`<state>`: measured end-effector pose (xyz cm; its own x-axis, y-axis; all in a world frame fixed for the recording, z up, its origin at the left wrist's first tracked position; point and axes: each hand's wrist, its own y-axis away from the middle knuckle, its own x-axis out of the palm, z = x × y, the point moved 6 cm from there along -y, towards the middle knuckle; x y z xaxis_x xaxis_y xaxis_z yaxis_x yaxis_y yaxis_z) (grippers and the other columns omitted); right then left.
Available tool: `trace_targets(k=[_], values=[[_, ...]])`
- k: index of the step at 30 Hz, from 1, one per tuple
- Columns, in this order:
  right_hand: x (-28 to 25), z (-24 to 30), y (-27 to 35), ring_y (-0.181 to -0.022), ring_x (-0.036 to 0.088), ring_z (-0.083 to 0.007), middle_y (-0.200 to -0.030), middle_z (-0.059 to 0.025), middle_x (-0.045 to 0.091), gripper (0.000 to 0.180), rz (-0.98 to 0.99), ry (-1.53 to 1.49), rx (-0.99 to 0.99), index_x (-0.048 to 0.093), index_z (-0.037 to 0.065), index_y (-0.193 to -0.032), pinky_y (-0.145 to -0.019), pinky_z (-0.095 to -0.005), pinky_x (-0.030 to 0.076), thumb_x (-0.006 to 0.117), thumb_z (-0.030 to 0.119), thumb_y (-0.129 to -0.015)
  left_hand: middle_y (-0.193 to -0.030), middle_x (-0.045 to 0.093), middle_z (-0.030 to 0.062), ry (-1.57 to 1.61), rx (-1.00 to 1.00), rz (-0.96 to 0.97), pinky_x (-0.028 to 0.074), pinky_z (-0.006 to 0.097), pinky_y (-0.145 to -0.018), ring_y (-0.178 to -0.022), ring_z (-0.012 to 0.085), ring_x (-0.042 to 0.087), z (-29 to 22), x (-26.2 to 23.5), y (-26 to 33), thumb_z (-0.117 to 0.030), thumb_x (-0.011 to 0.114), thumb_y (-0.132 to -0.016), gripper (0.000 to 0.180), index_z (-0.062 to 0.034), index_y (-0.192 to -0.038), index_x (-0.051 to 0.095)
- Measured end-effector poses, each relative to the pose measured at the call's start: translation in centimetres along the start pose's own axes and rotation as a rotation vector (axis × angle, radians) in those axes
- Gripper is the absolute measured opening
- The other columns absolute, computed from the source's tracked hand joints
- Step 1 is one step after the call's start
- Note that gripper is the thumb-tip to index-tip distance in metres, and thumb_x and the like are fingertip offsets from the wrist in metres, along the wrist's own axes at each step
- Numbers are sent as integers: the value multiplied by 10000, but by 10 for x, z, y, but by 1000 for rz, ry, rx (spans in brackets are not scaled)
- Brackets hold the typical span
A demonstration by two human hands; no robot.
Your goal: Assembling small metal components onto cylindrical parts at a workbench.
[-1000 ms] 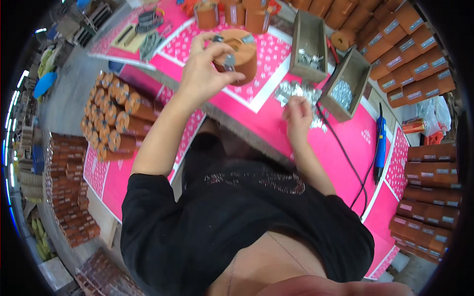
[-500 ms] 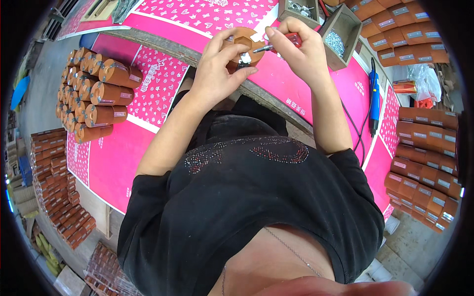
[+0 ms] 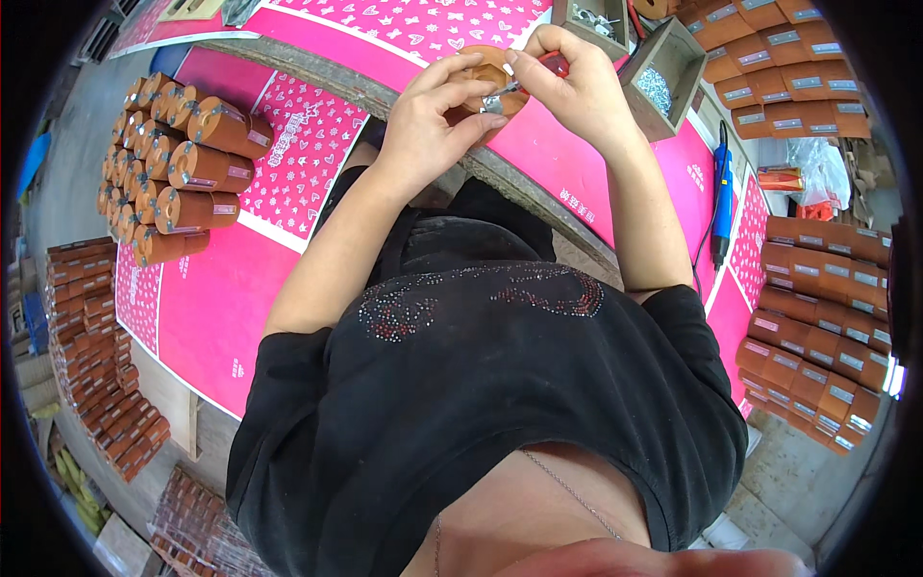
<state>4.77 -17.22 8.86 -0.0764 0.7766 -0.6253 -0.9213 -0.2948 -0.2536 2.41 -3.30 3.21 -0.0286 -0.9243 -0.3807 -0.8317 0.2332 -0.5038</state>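
Your right hand (image 3: 577, 91), which a second ago was down among the loose metal bits on the bench (image 3: 558, 154), is now up against the brown cylinder (image 3: 490, 82) at the top centre of the frame. Your left hand (image 3: 433, 125) is clamped around the cylinder, and your right pinches a small metal piece (image 3: 495, 99) and a red-handled tool (image 3: 553, 62) at its face. Judging by that, you have fetched a part and are now fitting it.

The bench is covered in pink patterned sheets. Finished cylinders (image 3: 178, 163) lie stacked at upper left, two open boxes (image 3: 663, 72) of small parts sit at upper right, and a blue tool (image 3: 721, 207) lies at right. Brown cartons (image 3: 817, 308) are stacked along the right edge, and more at lower left on the floor.
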Motion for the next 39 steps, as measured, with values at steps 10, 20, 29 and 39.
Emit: trace_targets(k=[10, 20, 29, 39], values=[[0, 27, -6, -565, 531, -128, -615, -86, 562, 215, 317, 286, -182, 598, -12, -815, -534, -253, 434, 612, 202, -830, -1153, 577, 46, -25, 7, -66, 483, 316, -796, -951, 225, 597, 3, -4, 1, -164, 755, -659, 275, -61, -899, 667], [13, 38, -22, -526, 583, -183, -634, -140, 618, 251, 655, 650, -28, 652, -11, -892, -495, -279, 453, 619, 228, -825, -1171, 563, 98, -1, -43, 12, 473, 316, -841, -1027, 217, 579, 0, -2, -1, -32, 727, -676, 213, -23, -879, 665], [7, 32, -23, -670, 609, -220, -758, -140, 642, 203, 699, 342, -230, 631, 0, -952, -657, -300, 488, 613, 143, -809, -1154, 563, 54, 39, -10, 20, 500, 313, -754, -933, 223, 598, 1, -3, -4, -136, 737, -681, 220, -66, -880, 673], [-45, -14, 3, -673, 582, -140, -728, -79, 621, 232, 164, 75, -159, 648, 31, -932, -637, -271, 465, 612, 239, -835, -1257, 436, 112, 43, -101, 41, 431, 356, -957, -1113, 257, 514, 15, -13, -7, -163, 789, -648, 676, -46, -1238, 480]])
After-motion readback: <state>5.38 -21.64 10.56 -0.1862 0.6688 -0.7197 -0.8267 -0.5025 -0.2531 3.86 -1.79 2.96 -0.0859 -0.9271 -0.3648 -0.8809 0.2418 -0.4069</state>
